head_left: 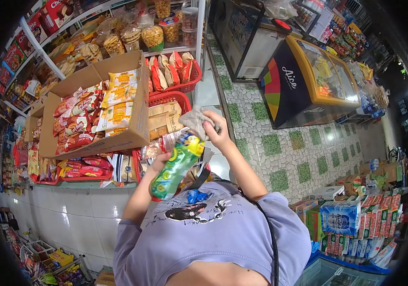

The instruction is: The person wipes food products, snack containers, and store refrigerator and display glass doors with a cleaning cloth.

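Observation:
My left hand (159,163) is closed around a green bottle (173,169) with a yellow upper part and a red base, tilted in front of my chest. Its label is too blurred to read. In my right hand (218,132) is a bunched grey cloth (194,120), held against or very close to the bottle's top. Just beyond the hands, brown paper-look packets (163,121) lie in a red basket (181,98). Left of them stands an open cardboard box (139,102) of red and yellow snack packs (116,117).
Shelves with bagged snacks (152,37) rise behind the box. Another red basket (195,78) holds red-and-cream packets. An Aice freezer (304,81) stands on the patterned floor (280,143) to the right. Stacked cartons (340,217) are at the lower right.

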Tool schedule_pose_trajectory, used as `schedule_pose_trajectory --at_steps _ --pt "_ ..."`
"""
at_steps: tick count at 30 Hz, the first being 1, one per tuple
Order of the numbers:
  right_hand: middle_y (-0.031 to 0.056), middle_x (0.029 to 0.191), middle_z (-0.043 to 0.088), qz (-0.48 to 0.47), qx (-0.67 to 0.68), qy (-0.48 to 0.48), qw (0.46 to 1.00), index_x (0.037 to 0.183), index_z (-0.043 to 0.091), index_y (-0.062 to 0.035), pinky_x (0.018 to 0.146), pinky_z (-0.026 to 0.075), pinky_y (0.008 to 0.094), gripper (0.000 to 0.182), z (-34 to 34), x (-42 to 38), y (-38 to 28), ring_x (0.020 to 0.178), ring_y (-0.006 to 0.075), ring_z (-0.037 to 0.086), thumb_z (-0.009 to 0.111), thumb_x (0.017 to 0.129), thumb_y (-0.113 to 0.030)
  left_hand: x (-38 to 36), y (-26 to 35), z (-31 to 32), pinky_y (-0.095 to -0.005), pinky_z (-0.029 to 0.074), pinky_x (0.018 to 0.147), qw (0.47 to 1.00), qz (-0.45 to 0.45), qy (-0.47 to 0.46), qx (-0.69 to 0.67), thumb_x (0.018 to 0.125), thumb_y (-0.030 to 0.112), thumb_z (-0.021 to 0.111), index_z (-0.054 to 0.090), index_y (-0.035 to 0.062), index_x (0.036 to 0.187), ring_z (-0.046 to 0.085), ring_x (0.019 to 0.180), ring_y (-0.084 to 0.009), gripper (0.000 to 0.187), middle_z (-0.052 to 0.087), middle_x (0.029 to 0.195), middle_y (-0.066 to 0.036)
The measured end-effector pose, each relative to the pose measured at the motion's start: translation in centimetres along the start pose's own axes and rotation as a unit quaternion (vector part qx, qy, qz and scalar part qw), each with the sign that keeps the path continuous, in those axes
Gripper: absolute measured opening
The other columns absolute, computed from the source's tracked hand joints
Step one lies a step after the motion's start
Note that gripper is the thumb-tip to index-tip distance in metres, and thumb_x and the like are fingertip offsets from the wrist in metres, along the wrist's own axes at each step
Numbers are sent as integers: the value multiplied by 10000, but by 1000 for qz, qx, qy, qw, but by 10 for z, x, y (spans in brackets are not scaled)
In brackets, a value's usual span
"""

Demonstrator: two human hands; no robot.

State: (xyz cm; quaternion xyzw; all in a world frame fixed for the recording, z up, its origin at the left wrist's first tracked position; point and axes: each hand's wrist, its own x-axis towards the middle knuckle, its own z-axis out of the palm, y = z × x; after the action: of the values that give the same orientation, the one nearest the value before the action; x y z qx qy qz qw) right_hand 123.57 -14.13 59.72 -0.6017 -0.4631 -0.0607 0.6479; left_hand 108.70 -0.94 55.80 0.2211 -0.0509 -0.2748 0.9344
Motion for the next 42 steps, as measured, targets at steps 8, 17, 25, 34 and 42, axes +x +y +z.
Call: schedule_pose_trajectory --at_steps 8,17,25,34,42 --pt "188 695 551 105 -7 -131 986 804 535 36 587 424 334 228 -11 18 -42 651 301 552 507 645 -126 -17 13 23 -317 387 821 980 49 115 157 570 318 698 295 3 1181 483 969 -213 797 441 1107 -168" --pt "185 628 544 374 -240 -171 880 795 537 21 568 420 319 305 -3 0 -21 597 270 551 445 739 -264 -3 28 59 -361 342 826 311 26 375 873 503 310 693 376 94 1154 433 957 -306 755 475 1027 -152" --pt "142 631 472 -112 -47 -54 991 759 504 45 517 369 314 210 1 15 -64 559 267 462 492 620 -112 -6 -15 16 -296 451 608 984 -37 -149 -96 555 431 667 298 1 1179 533 739 -252 844 510 893 -179" --pt "225 649 542 274 -262 -158 912 781 545 24 593 434 402 336 -5 21 -61 661 356 550 470 680 -287 -16 22 38 -330 364 815 788 60 245 561 605 341 666 272 59 1205 457 984 -264 770 445 1080 -152" --pt "201 630 543 239 -172 -99 951 749 526 51 571 424 387 249 -7 13 -64 616 353 544 508 662 -182 -8 10 55 -342 355 822 701 130 280 643 602 286 651 318 60 1172 446 958 -258 698 462 1039 -135"
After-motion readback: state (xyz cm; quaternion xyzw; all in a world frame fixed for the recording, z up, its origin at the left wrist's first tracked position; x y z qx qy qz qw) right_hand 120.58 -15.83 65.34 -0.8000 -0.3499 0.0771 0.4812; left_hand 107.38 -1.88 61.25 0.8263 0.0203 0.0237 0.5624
